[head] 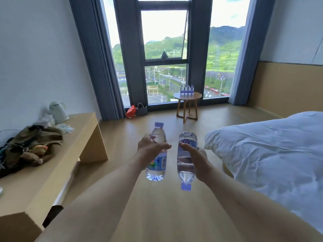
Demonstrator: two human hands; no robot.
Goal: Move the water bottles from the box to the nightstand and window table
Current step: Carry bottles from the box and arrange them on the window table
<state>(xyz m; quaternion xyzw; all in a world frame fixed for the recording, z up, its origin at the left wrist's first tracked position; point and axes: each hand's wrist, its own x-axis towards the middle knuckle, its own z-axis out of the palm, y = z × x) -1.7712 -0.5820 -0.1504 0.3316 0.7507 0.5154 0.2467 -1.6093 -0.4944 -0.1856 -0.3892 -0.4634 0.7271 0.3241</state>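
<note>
From the head view, both bare arms reach forward over the wooden floor (122,123), each hand carrying one water bottle. The left hand (150,147) has its grip curled round the middle of the left bottle (157,154), which stands upright with its purple cap on top and its blue label below the fingers. The right hand (194,158) has its grip wrapped round the right bottle (186,154), thumb across the front; this bottle is upside down, cap pointing to the floor. The two bottles hang side by side, close but apart.

Taking the small round window desk (187,96) as landmark: it stands on crossed wooden legs just before the tall window (164,49), well beyond the two held bottles. On its top, toward the window side, four standing bottles (187,90) sit in a tight row, purple caps up. Left of the window desk, at the foot of the grey curtain (97,58), lie a red bag (131,111) and a dark tote (142,109) just beside it. Further left and nearer the camera, a long wooden desk (82,137) along the wall bears a white kettle (57,111) and a heap of clothes (29,145). Right of the window desk and nearer, the bed (271,149) shows a rumpled white duvet.
</note>
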